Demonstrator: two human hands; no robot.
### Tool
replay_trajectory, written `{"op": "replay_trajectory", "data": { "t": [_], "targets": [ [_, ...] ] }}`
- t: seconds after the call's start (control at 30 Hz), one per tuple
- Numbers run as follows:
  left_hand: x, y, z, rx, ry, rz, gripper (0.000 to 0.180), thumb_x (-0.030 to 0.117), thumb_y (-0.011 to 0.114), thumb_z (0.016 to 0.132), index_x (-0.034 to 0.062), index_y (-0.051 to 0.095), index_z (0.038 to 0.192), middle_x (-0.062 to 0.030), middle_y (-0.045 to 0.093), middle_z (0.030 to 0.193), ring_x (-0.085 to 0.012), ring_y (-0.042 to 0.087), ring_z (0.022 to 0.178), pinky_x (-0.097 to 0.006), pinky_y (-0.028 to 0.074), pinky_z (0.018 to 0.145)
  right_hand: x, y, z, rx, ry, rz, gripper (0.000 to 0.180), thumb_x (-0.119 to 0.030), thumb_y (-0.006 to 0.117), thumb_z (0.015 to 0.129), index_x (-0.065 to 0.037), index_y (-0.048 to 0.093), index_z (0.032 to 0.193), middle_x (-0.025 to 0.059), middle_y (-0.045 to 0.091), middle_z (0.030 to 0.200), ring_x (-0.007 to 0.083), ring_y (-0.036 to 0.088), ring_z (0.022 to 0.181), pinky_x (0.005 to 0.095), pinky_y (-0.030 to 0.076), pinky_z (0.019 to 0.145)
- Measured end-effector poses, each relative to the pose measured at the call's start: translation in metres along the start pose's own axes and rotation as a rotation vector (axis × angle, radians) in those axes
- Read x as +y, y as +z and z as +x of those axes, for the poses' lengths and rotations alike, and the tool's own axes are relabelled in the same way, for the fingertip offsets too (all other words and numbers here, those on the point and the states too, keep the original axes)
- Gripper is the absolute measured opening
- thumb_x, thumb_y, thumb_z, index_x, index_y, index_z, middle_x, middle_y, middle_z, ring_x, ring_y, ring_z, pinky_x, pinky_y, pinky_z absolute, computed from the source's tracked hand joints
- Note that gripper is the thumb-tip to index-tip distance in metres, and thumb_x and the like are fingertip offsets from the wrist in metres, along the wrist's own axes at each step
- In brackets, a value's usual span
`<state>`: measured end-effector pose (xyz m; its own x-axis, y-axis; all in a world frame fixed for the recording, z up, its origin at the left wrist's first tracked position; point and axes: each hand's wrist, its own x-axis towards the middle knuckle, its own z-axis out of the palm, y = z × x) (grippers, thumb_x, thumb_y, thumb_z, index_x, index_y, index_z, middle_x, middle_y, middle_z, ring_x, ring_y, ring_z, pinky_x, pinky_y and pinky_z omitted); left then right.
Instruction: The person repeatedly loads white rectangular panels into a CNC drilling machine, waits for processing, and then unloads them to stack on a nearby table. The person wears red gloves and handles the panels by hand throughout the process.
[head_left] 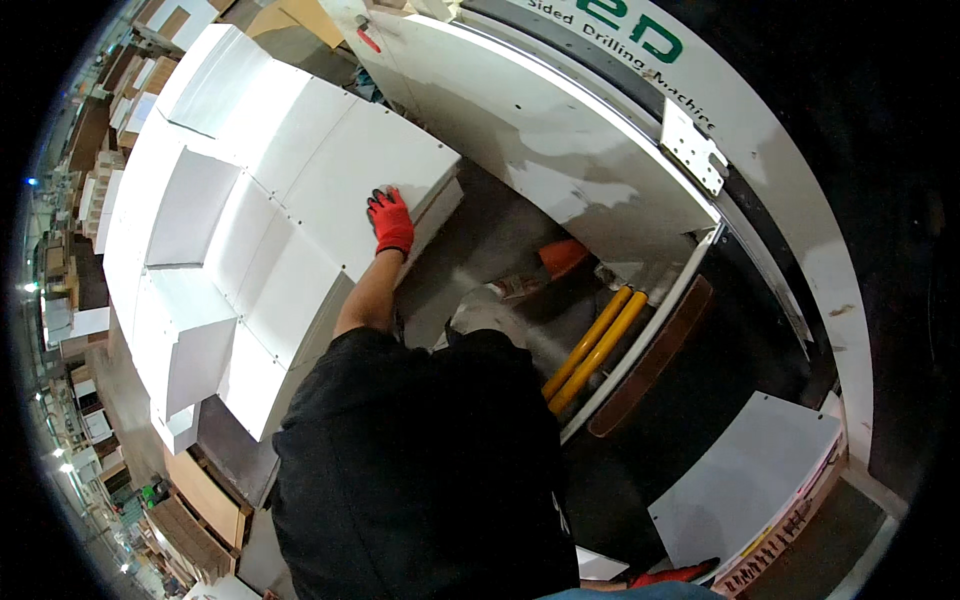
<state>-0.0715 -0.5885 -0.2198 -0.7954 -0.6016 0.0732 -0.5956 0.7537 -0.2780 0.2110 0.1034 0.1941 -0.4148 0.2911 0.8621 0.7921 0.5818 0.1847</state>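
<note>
My left hand, in a red glove with dark fingertips, lies flat with its fingers apart on a white panel. That panel is on top of a broad group of stacked white panels and has small dark holes along its edges. At the lower right, my right hand, also red-gloved, reaches to the near edge of another white panel on top of a stack. Its fingers look stretched out along that edge; the lower part of the hand is cut off by the frame.
A large white machine housing curves across the upper right, with a perforated metal bracket on it. Two yellow bars stand low beside it. An orange object lies near my foot. More stacked boards stand at the far left.
</note>
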Motion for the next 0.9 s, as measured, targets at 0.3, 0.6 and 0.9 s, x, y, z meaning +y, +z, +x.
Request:
{"op": "replay_trajectory", "data": {
  "t": [0.3, 0.6, 0.9],
  "targets": [
    [-0.047, -0.227, 0.029, 0.153, 0.267, -0.602, 0.04, 0.04, 0.063, 0.1, 0.0054, 0.069, 0.119, -0.0167, 0.073, 0.087, -0.0326, 0.068, 0.07, -0.044, 0.054, 0.065, 0.044, 0.021, 0.002, -0.045, 0.118, 0.159, 0.034, -0.022, 0.091, 0.078, 0.001, 0.078, 0.1, 0.0188, 0.077, 0.095, 0.0341, 0.072, 0.082, 0.044, 0.058, 0.078],
    [0.058, -0.386, -0.035, -0.556, 0.246, -1.621, 0.061, 0.038, 0.077, 0.094, -0.0053, 0.063, 0.134, -0.0113, 0.07, 0.118, -0.0194, 0.065, 0.104, -0.032, 0.051, 0.094, -0.003, 0.01, 0.021, -0.163, 0.27, 0.345, 0.019, -0.02, 0.085, 0.084, -0.006, 0.077, 0.095, 0.0122, 0.075, 0.082, 0.0284, 0.07, 0.07, 0.0391, 0.054, 0.068],
    [0.274, -0.386, -0.223, -1.19, 0.588, -1.665, 0.041, 0.047, 0.075, 0.094, 0.0079, 0.063, 0.102, -0.0002, 0.057, 0.081, -0.0105, 0.051, 0.07, -0.031, 0.044, 0.062, -0.059, -0.002, 0.001, -0.163, 0.027, 0.348, 0.038, -0.026, 0.09, 0.075, -0.006, 0.075, 0.104, 0.0131, 0.073, 0.091, 0.0357, 0.069, 0.08, 0.0448, 0.055, 0.071]
  ]
}}
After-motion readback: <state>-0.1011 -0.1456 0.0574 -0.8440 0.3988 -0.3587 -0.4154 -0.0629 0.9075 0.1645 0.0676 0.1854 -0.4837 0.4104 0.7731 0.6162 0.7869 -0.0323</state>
